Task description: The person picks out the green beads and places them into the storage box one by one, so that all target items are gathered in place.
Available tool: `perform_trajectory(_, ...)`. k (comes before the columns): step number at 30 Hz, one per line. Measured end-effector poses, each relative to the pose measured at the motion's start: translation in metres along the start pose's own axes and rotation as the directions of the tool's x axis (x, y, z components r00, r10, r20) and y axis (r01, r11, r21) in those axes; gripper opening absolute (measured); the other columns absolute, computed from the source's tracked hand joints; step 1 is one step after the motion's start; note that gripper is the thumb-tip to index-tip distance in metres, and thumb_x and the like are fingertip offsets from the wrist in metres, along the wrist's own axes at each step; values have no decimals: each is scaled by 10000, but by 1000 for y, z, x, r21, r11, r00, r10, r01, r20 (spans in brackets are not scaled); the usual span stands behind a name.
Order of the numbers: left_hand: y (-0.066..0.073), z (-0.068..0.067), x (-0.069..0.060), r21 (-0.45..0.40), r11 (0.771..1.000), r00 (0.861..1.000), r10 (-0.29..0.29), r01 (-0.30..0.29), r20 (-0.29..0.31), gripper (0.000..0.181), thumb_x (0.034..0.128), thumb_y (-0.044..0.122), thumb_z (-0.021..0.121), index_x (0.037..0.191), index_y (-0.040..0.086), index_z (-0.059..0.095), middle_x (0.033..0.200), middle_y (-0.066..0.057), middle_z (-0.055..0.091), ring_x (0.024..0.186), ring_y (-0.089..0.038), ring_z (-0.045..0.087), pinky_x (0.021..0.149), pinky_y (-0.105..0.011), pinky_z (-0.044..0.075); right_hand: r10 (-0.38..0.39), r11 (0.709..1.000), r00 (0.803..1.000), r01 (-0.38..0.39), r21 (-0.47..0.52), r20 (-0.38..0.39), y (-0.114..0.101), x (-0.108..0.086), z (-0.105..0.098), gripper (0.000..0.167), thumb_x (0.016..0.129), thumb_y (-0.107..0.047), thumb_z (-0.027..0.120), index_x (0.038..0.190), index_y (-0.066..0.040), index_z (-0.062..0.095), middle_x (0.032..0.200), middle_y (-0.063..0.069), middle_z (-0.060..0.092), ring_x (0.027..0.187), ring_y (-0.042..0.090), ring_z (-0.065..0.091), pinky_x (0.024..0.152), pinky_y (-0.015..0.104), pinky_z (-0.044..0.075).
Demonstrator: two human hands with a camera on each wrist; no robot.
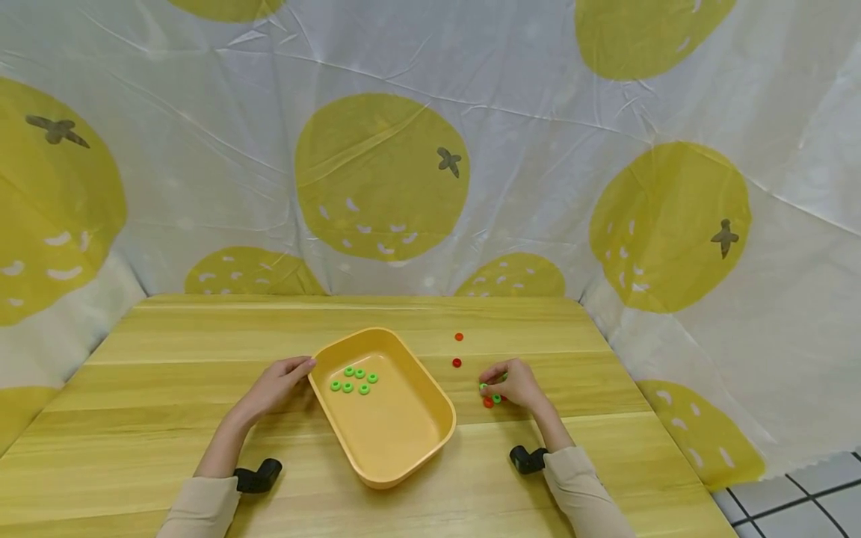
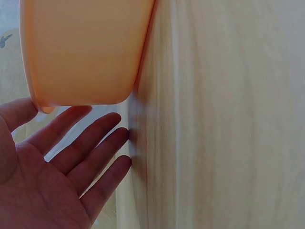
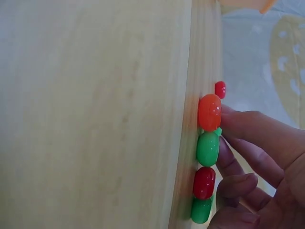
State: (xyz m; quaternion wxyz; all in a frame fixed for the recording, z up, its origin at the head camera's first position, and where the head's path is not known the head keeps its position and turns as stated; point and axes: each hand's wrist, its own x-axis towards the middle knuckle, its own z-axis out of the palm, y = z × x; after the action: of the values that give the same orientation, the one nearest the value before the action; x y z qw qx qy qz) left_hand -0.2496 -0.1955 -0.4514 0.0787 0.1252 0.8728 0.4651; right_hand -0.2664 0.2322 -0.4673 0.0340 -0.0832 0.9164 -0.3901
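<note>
A shallow orange-yellow plastic tray [image 1: 397,437] stands on the table with several green ring-shaped beads [image 1: 347,387] inside. My left hand [image 1: 279,382] touches the tray's left corner; in the left wrist view its thumb [image 2: 21,112] meets the rim, and the other fingers spread out loosely. To the tray's right, my right hand [image 1: 514,385] pinches a green bead [image 1: 483,387] between thumb and fingertips, mostly hidden in the right wrist view. Beside those fingers on the table sit an orange bead [image 3: 209,112], a green bead [image 3: 208,149], a dark red bead [image 3: 204,182] and another green bead [image 3: 201,210].
Two red beads, a nearer one [image 1: 457,362] and a farther one [image 1: 459,337], lie between the tray and the table's back edge. The wooden table [image 1: 538,329] backs onto a hanging cloth [image 1: 525,149] printed with yellow fruit. Pale floor tiles [image 1: 807,497] show at lower right.
</note>
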Motion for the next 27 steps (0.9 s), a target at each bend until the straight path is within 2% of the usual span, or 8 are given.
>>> perform_trajectory(10,-1,0,1,-5,1000,1000,11,-11,5,594,1024,354,352,1352,-139,397,1384,-335,410,1316,-480,347,1069,-573,344,26,999,999,-27,-18,-25,0,0,1,111,730,-75,787,834,-60,750,805,49,721,697,99,591,609,225,498)
perform_trajectory(15,-2,0,2,0,1000,1000,14,-14,5,587,1024,354,353,1347,-132,410,1382,-331,418,1315,-480,350,1065,-574,348,23,1000,998,-23,4,-65,1,3,-4,99,748,-82,774,845,-70,754,822,57,714,738,138,608,543,206,474)
perform_trajectory(19,-1,0,2,4,1000,1000,8,-8,1,589,1023,359,353,1346,-130,414,1377,-328,426,1312,-477,357,1062,-571,354,5,1000,995,-4,16,-98,-6,6,-10,102,758,-70,762,858,-56,752,854,98,716,771,180,614,532,201,455)
perform_trajectory(25,-2,0,1,13,1000,1000,8,-8,-7,585,1023,353,355,1340,-134,419,1379,-333,419,1313,-481,352,1065,-571,349,-16,1000,992,17,2,-125,-21,14,-19,122,783,-97,748,897,-55,751,882,109,718,651,137,583,562,237,490)
perform_trajectory(27,-2,0,1,14,1000,1000,8,-8,-9,586,1024,353,355,1341,-135,417,1378,-333,421,1312,-480,354,1065,-570,350,-32,999,992,32,0,-124,-28,17,-21,143,790,-109,744,920,-51,748,899,114,721,668,143,587,583,251,497)
